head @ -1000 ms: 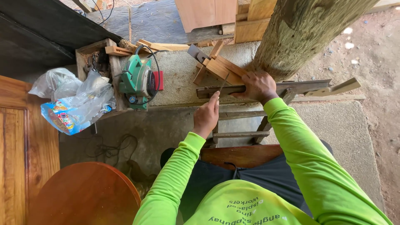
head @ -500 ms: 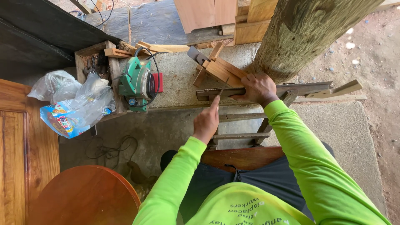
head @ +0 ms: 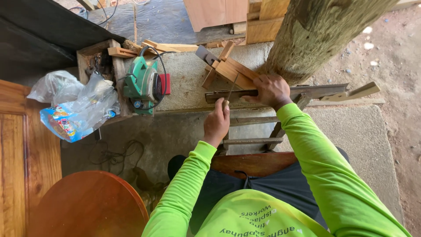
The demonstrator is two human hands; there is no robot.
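Note:
My left hand (head: 216, 123) is closed around the wooden handle of a thin metal file (head: 231, 89), which angles up across a long saw blade (head: 325, 89). The toothed blade lies flat along the edge of a concrete slab (head: 186, 79), held between wooden strips. My right hand (head: 270, 91) presses down on the blade just right of the file. A wooden wedge block (head: 228, 70) sits behind the blade. Both arms wear bright green sleeves.
A green circular saw (head: 142, 84) with a black cord rests on a wooden box (head: 116, 66) at left, next to plastic bags (head: 74, 107). A thick tree trunk (head: 315, 35) rises at right. A round wooden tabletop (head: 87, 204) and a wooden panel (head: 17, 158) are at lower left.
My left hand has shifted the file slightly back and forth along the blade. My right hand has stayed on the saw.

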